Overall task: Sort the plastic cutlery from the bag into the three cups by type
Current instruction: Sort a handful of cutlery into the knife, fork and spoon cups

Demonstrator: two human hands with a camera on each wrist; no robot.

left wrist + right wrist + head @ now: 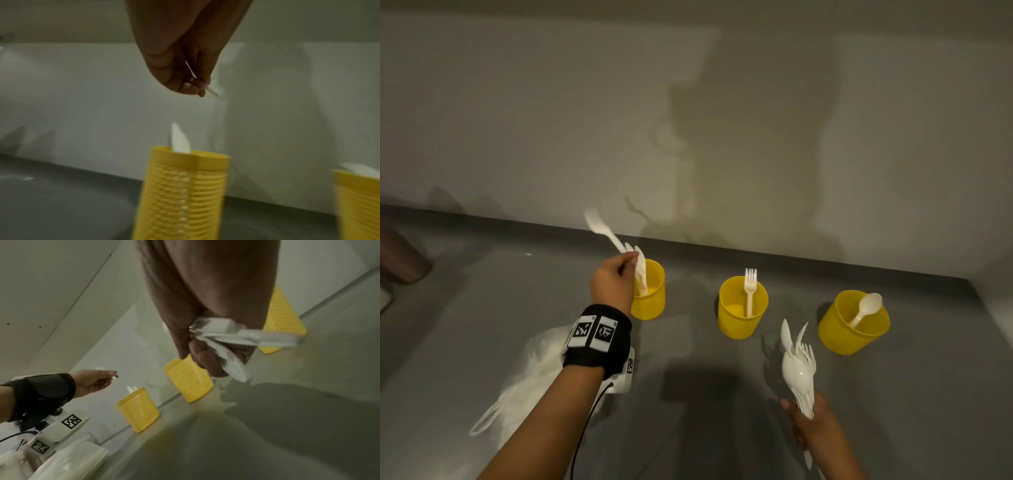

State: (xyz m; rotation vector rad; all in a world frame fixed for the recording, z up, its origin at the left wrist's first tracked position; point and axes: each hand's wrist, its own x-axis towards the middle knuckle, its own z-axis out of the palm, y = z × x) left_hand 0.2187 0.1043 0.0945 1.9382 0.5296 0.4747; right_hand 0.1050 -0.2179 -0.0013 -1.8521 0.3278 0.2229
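Cutlery [799, 373] white, bunched in right hand [813, 428].

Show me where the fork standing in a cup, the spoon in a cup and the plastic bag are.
fork [750, 291]: head view, on its handle.
spoon [870, 304]: head view, on its bowl.
plastic bag [534, 373]: head view, on its crumpled body.

Three yellow cups [743, 308] — white cutlery [799, 370] bunched upright.
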